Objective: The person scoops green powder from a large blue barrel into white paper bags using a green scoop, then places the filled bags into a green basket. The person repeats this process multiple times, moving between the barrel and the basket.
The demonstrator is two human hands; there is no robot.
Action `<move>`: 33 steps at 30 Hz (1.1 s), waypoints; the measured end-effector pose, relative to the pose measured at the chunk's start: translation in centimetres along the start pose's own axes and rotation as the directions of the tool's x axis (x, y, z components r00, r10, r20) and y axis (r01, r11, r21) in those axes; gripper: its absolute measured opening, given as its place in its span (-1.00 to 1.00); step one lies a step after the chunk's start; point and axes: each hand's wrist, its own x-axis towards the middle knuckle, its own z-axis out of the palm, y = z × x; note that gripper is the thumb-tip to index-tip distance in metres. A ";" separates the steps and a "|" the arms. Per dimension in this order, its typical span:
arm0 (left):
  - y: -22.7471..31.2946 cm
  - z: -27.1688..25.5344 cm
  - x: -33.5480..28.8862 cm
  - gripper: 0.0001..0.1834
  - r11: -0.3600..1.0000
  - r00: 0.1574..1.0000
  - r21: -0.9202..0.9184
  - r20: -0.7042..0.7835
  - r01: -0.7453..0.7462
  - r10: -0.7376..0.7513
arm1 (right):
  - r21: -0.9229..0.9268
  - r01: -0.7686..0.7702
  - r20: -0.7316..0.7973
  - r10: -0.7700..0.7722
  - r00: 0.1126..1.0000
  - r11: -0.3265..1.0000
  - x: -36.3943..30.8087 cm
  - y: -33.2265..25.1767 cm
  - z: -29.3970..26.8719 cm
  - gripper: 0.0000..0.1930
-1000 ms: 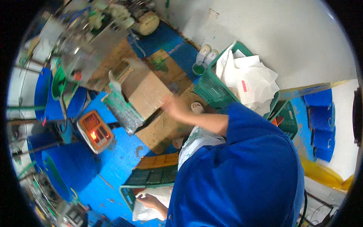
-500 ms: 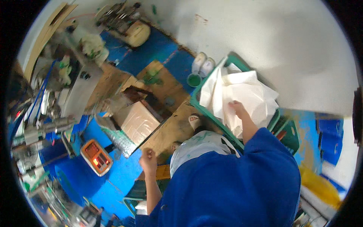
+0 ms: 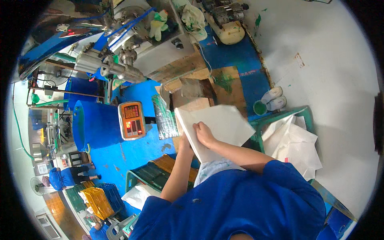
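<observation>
At nine o'clock stands an orange scale with a lit display. Near centre, my left hand is partly hidden by a white sheet, so I cannot tell its grip; my right hand grasps that sheet, which spreads toward two o'clock, and at three a green crate holds crumpled sheets.

One fisheye view looks steeply down from the person's head, bending edges toward its dark rim. The blue shirt fills the lower middle from very near; the right hand sits mid-frame, the floor farther off at left.
</observation>
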 end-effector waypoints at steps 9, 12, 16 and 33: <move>15.3 -0.7 16.9 -0.56 0.402 0.445 0.690 -0.129 -0.602 0.886 | -0.425 0.141 -0.402 -0.326 0.855 0.894 17.3 -10.3 1.1 -0.57; 15.8 -2.3 21.0 -0.56 0.494 0.543 0.676 -0.163 -0.547 0.824 | -0.418 -0.014 -0.458 -0.198 0.867 0.908 20.8 -8.7 0.6 -0.58; 16.3 -2.4 20.0 -0.67 0.260 0.508 0.888 -0.035 -0.379 0.860 | -0.400 -0.119 -0.506 -0.111 0.855 0.909 21.8 -6.4 -0.2 -0.58; 14.7 5.0 16.1 -0.53 -0.358 0.681 0.743 0.666 -0.566 0.305 | 0.038 0.138 -0.394 -0.112 0.912 0.990 18.9 -8.4 0.5 -0.65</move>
